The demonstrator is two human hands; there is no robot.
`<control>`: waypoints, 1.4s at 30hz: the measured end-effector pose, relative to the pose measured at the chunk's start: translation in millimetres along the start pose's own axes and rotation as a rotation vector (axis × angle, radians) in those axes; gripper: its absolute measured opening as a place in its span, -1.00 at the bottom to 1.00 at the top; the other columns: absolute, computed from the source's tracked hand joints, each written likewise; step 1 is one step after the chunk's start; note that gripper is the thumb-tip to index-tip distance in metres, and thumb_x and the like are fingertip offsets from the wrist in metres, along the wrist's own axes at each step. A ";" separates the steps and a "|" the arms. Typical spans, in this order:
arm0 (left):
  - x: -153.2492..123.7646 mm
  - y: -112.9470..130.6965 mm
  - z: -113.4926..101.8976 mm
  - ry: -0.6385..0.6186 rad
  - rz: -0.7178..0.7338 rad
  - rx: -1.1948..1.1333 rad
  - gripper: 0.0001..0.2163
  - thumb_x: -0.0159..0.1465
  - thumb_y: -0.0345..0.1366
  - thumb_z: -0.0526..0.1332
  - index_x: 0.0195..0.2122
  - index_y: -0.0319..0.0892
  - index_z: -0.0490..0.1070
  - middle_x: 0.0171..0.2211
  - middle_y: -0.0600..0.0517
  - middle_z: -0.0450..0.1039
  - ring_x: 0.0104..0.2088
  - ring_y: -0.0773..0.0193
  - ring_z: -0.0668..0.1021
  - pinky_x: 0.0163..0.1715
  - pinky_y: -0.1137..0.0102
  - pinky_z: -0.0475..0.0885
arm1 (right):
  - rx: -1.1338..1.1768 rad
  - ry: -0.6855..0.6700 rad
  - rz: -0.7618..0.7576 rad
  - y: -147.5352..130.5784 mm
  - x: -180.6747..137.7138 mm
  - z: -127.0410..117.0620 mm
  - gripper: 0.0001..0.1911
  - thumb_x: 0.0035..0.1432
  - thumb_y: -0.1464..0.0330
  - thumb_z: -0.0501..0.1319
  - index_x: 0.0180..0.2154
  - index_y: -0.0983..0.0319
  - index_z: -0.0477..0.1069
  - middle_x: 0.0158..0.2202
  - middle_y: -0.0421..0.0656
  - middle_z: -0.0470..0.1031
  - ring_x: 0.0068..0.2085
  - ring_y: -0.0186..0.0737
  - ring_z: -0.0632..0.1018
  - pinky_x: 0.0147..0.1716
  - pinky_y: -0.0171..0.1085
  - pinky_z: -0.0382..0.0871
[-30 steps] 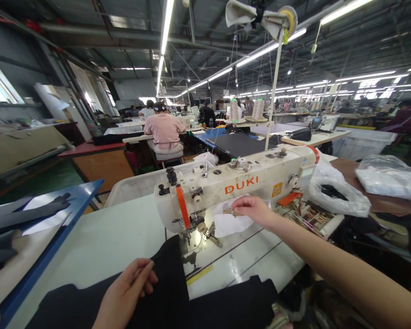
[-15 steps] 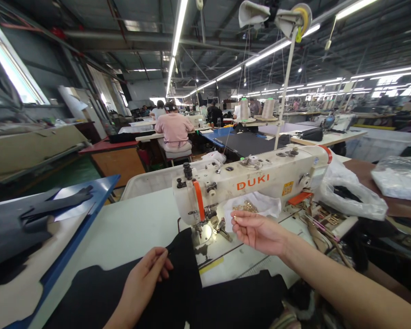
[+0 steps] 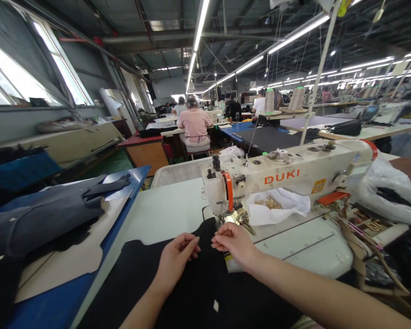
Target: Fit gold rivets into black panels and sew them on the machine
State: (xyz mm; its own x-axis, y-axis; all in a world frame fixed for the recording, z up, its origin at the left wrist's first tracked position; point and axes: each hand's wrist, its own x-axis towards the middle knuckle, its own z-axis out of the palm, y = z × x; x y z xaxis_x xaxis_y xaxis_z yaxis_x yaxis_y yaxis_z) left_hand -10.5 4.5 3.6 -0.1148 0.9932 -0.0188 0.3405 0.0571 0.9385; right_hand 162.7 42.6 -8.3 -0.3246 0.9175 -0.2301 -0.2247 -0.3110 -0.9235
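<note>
Tiny gold metal pc. (image 3: 216,234) pinched in R hand (image 3: 238,244), ctr. of frame
Could be dropped on flat black fabric panel (image 3: 202,285) if pinch slips; L hand (image 3: 178,256) curled over it, grip can't be told. Pale green counter (image 3: 171,205) w/ white sewing machine (image 3: 251,176), right; strip lights (image 3: 197,39) overhead.

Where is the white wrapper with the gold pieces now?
Right of centre in the head view, the white wrapper sits below the DUKI lettering on the sewing machine, beyond the right hand.
</note>
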 end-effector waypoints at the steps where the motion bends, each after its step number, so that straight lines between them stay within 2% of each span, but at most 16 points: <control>1: -0.4 0.1 -0.6 -0.002 0.002 -0.008 -0.69 0.08 -0.01 0.24 -0.46 -0.19 0.41 -0.55 0.04 0.48 -0.56 0.30 0.47 -0.54 0.42 0.35 | -0.018 0.022 -0.015 3.7 6.4 6.2 -0.63 -0.24 0.19 0.41 -0.49 0.26 0.31 -0.53 -0.21 0.50 -0.45 -0.26 0.57 -0.46 -0.33 0.40; 4: -1.4 -0.1 -2.6 -0.018 0.010 -0.032 -0.71 0.09 -0.03 0.24 -0.47 -0.19 0.42 -0.54 0.03 0.48 -0.54 0.30 0.47 -0.51 0.42 0.36 | -0.050 0.037 -0.047 7.6 16.9 18.4 -0.73 -0.16 0.24 0.36 -0.48 0.24 0.34 -0.52 -0.24 0.48 -0.43 -0.26 0.57 -0.43 -0.31 0.41; 7: -1.5 -0.4 -3.3 -0.040 0.010 -0.058 -0.73 0.10 -0.06 0.24 -0.47 -0.20 0.42 -0.56 0.05 0.47 -0.55 0.31 0.46 -0.51 0.43 0.35 | -0.060 -0.003 -0.077 9.0 15.2 24.4 -0.77 -0.12 0.25 0.32 -0.46 0.23 0.36 -0.51 -0.25 0.47 -0.39 -0.24 0.58 -0.38 -0.27 0.43; 13: -0.9 1.1 0.0 -0.010 -0.011 -0.105 -0.72 0.08 -0.05 0.24 -0.54 -0.18 0.36 -0.63 0.08 0.41 -0.61 0.33 0.42 -0.57 0.43 0.32 | -0.055 -0.064 -0.189 17.0 5.0 27.3 -0.72 -0.06 0.15 0.29 -0.41 0.22 0.36 -0.46 -0.21 0.47 -0.34 -0.20 0.57 -0.30 -0.22 0.44; 18: -0.7 0.1 2.7 0.002 -0.015 -0.113 -0.73 0.08 -0.07 0.24 -0.54 -0.17 0.35 -0.65 0.08 0.40 -0.62 0.34 0.42 -0.57 0.44 0.32 | -0.128 -0.060 -0.278 20.5 4.6 27.6 -0.82 0.02 0.23 0.23 -0.41 0.20 0.33 -0.45 -0.22 0.46 -0.35 -0.23 0.55 -0.29 -0.24 0.42; 24: -5.0 -2.8 6.7 0.014 0.025 -0.066 -0.75 0.11 -0.10 0.23 -0.55 -0.17 0.36 -0.64 0.10 0.38 -0.60 0.34 0.42 -0.55 0.44 0.32 | -0.327 -0.013 -0.380 20.7 5.5 27.6 -0.98 0.04 0.41 0.12 -0.42 0.20 0.27 -0.52 -0.27 0.38 -0.44 -0.30 0.48 -0.43 -0.33 0.34; 27: -6.8 -4.9 7.8 -0.005 0.034 -0.044 -0.74 0.14 -0.09 0.22 -0.53 -0.17 0.36 -0.61 0.10 0.39 -0.59 0.35 0.41 -0.53 0.44 0.31 | -0.466 -0.010 -0.422 19.1 3.2 26.2 -0.94 0.06 0.46 0.09 -0.38 0.19 0.28 -0.53 -0.28 0.37 -0.47 -0.31 0.46 -0.46 -0.35 0.30; 32: -4.0 -8.2 6.8 -0.068 -0.008 -0.109 -0.74 0.16 -0.07 0.19 -0.45 -0.19 0.36 -0.59 0.11 0.39 -0.62 0.38 0.39 -0.57 0.45 0.27 | -0.660 -0.097 -0.531 12.1 -6.1 22.1 -0.85 0.19 0.40 0.05 -0.27 0.18 0.39 -0.39 -0.21 0.47 -0.35 -0.26 0.49 -0.33 -0.29 0.34; 36: -1.0 -10.1 6.0 -0.150 -0.034 -0.218 -0.71 0.14 -0.04 0.21 -0.32 -0.18 0.29 -0.59 0.11 0.41 -0.66 0.39 0.38 -0.62 0.47 0.24 | -0.572 -0.119 -0.470 7.7 -6.5 17.8 -0.80 0.20 0.38 0.05 -0.30 0.19 0.45 -0.37 -0.19 0.50 -0.33 -0.25 0.51 -0.29 -0.29 0.34; 40: -0.5 -9.7 4.5 -0.198 -0.038 -0.262 -0.67 0.12 -0.02 0.23 -0.30 -0.16 0.21 -0.59 0.12 0.44 -0.64 0.38 0.43 -0.61 0.48 0.23 | -0.418 -0.129 -0.344 8.8 5.8 14.9 -0.96 0.02 0.41 0.20 -0.41 0.24 0.43 -0.47 -0.22 0.46 -0.40 -0.29 0.49 -0.36 -0.32 0.33; 42: -0.9 -8.7 3.0 -0.217 -0.047 -0.271 -0.66 0.13 -0.03 0.24 -0.30 -0.16 0.21 -0.59 0.12 0.45 -0.64 0.38 0.44 -0.60 0.49 0.23 | -0.311 -0.184 -0.237 8.2 12.0 14.2 -0.92 -0.06 0.38 0.27 -0.46 0.25 0.39 -0.54 -0.25 0.42 -0.47 -0.32 0.45 -0.43 -0.33 0.30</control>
State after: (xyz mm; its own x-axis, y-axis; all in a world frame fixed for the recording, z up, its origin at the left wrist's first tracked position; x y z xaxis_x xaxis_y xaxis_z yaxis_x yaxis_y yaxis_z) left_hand -10.5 3.4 -5.5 0.0864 0.9902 -0.1094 0.0766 0.1029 0.9917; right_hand 143.9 47.5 -14.3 -0.4622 0.8862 0.0320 -0.0346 0.0180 -0.9992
